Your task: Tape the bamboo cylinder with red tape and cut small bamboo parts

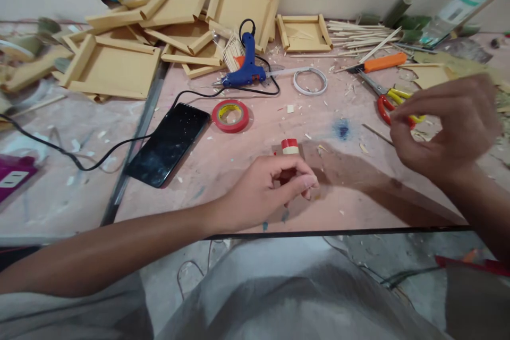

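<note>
My left hand [274,186] is low over the front of the pink tabletop, fingers curled and thumb tip close against them. Just beyond its knuckles is a small cream piece with a red band [290,146]; its lower part is hidden behind the hand. Whether the curled fingers touch it, I cannot tell. My right hand [450,122] is raised at the right, its thumb and fingers drawn together; anything between them is too small to make out. Behind it lie red-handled scissors [384,109] and a yellow-handled tool [398,96], both partly covered.
A roll of red tape [247,117], a black phone [169,143] and a blue glue gun [249,66] with its cord lie left of centre. Farther back are cardboard trays [115,66], a white tape roll [295,82], an orange cutter [384,62], thin sticks [354,37] and a bottle [458,10].
</note>
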{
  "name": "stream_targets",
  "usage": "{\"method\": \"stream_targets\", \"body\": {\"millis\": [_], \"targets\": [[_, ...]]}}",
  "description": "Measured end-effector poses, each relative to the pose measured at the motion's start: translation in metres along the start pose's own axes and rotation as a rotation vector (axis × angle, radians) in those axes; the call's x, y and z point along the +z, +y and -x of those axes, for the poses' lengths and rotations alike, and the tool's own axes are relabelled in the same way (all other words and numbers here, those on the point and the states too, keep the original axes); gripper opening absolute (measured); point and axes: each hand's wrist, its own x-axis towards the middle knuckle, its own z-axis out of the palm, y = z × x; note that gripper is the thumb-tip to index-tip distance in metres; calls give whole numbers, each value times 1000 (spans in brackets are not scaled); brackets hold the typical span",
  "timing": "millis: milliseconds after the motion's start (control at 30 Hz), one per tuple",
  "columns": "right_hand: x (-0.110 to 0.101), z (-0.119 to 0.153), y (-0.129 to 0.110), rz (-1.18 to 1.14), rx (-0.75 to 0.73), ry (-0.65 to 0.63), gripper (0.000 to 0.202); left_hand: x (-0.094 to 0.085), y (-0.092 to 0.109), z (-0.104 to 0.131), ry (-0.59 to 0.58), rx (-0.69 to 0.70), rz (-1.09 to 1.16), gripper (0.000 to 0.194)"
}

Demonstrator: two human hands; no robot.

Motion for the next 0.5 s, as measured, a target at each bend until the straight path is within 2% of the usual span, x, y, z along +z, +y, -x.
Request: {"method": "stream_targets", "body": {"millis": [67, 167, 233, 333, 500], "targets": [[-6, -7, 9, 120, -46, -33, 5, -1, -4, -1, 59, 43, -112, 23], [-6, -4, 25, 123, 23, -340, 6, -5, -9, 0, 99, 243, -424, 20], [-3, 3, 33, 83, 84, -470, 13, -8, -12, 1, 45, 429, -668, 19], [3, 14, 38, 57, 139, -529, 19, -9, -15, 2, -93, 613, -918, 22], [6, 20, 35, -5, 189, -557, 14, -7, -17, 1, -189, 727, -1076, 25]]}}
